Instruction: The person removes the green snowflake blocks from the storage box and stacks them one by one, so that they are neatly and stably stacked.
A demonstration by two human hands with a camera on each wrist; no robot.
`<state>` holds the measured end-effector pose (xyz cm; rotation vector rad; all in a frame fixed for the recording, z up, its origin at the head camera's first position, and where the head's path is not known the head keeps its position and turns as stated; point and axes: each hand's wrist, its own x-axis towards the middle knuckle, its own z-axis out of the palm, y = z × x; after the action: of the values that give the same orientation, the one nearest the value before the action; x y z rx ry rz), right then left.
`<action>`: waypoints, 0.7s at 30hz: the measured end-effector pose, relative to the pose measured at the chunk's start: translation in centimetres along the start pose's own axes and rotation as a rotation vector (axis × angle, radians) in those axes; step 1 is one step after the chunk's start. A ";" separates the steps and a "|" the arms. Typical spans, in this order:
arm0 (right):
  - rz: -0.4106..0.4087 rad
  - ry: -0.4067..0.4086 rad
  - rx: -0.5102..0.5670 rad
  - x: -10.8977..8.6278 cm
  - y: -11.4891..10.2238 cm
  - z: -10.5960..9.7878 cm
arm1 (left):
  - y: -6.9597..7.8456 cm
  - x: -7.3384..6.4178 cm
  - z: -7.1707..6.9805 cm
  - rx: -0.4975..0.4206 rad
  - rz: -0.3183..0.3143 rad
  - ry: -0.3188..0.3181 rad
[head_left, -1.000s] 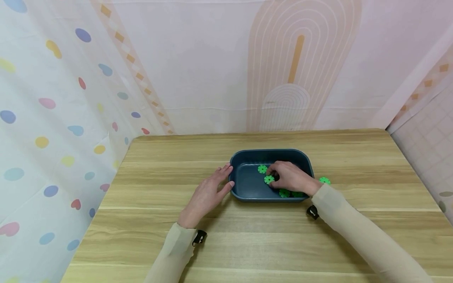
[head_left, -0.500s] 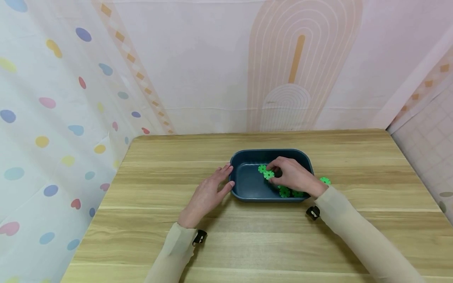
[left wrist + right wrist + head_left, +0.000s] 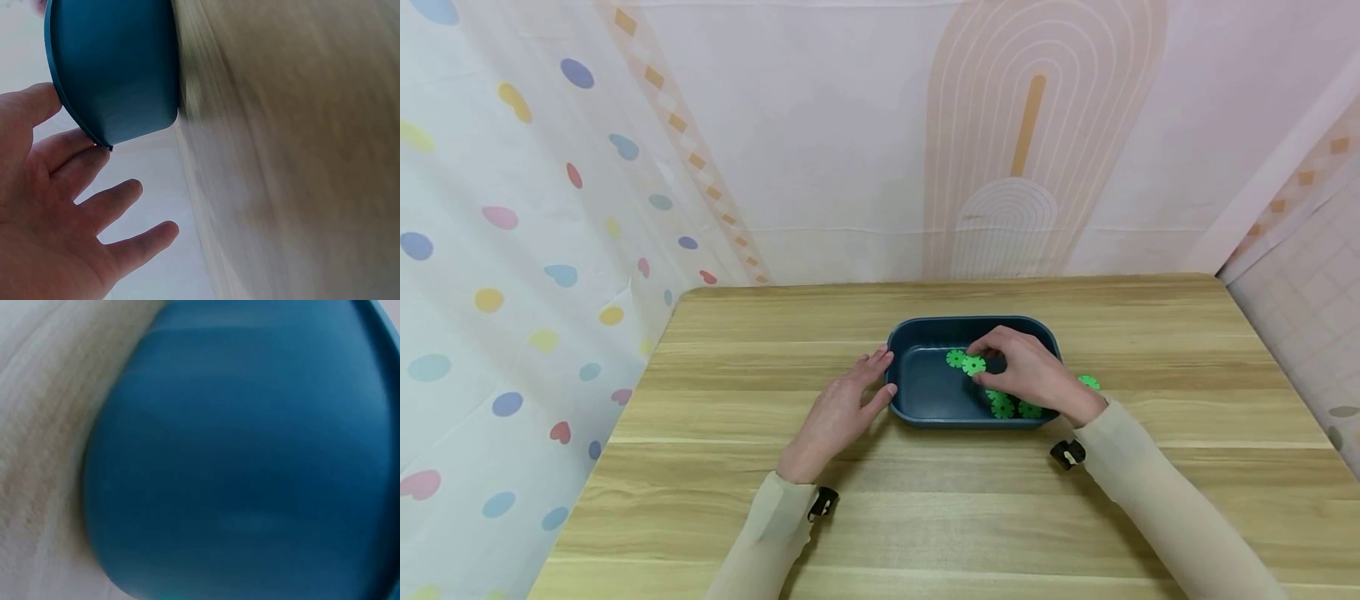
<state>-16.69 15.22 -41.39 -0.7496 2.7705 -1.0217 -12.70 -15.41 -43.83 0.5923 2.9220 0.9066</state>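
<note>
A dark blue rectangular tub [image 3: 925,400] with rounded corners stands on the wooden table. My left hand [image 3: 844,407] touches its left rim with straight, spread fingers; the left wrist view shows the fingertips against the tub's outer wall [image 3: 119,69]. Inside the tub, my right hand [image 3: 1026,371] pinches a green notched plastic disc [image 3: 973,366] between thumb and finger. Another green disc [image 3: 955,358] lies just left of it on the tub floor. Several more green discs [image 3: 1002,406] lie near the front right corner. The right wrist view holds only the tub's wall [image 3: 237,450], so that hand is hidden there.
One more green disc [image 3: 1087,382] lies on the table [image 3: 925,517] right of the tub, partly hidden by the right wrist. Black straps [image 3: 1067,454] show at both wrists. A patterned curtain [image 3: 835,150] hangs behind the table.
My right hand has lifted slightly and drawn back to the right, with the pinched disc moving up from its lower spot in the tub. The left hand stays at the rim.
</note>
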 end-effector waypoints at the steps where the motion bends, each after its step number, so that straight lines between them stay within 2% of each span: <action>1: -0.004 0.007 0.003 -0.1 0.0 0.0 | 0.0 0.0 0.0 0.001 0.000 0.000; 9: -0.037 0.058 0.024 -1.0 -0.1 -0.5 | 0.1 0.0 0.0 0.008 -0.023 -0.009; 21: -0.037 0.095 0.056 -2.2 0.2 -1.2 | 0.1 0.0 0.1 0.013 -0.031 -0.009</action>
<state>-15.17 17.08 -40.73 -0.7676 2.8033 -1.1666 -12.68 -15.29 -43.86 0.5482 2.9224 0.8794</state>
